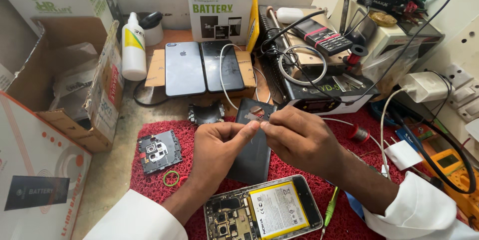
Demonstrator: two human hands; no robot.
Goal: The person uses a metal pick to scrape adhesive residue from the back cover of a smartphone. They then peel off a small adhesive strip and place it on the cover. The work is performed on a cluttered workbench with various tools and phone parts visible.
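Both hands, left hand (217,142) and right hand (299,137), pinch the dark grey plastic phone back cover (254,140) above the red bristly mat (149,182).

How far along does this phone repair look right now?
The opened phone lies face down with battery and circuit boards bared, so its dark back cover is already off. A small inner panel lies removed on the red mat. The left hand and right hand meet at the cover's camera end, pinching something too small to make out. Panel and cover are not yet back on.
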